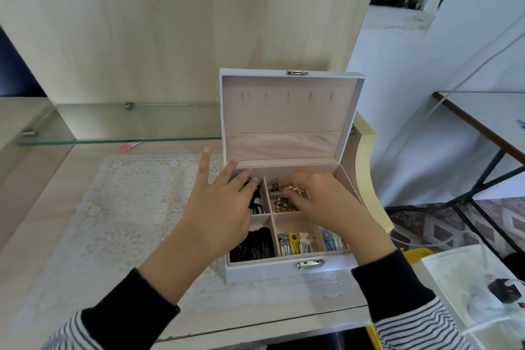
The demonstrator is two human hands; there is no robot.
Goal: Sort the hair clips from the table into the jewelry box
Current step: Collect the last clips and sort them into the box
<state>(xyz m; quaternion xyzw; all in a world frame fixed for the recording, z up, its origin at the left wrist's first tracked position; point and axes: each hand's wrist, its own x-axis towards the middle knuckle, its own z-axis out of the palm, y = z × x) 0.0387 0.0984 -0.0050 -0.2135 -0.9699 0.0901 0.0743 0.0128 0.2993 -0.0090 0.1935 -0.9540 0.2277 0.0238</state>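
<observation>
1. Front compartments of jewelry box (284,267): black clips (252,247) left, coloured clips (295,243) right, lying front-to-back.
2. Left hand (221,207) — released, fingers spread over back-left compartment.
3. Right hand (321,196), nearer — fingers curled, grasping gold clips (284,206) directly beneath, back-middle compartment.

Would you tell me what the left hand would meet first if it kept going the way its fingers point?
Probably the open lid of the jewelry box: the left hand points at its lower left edge. Depth is unclear; the outermost finger may pass beside it.
</observation>
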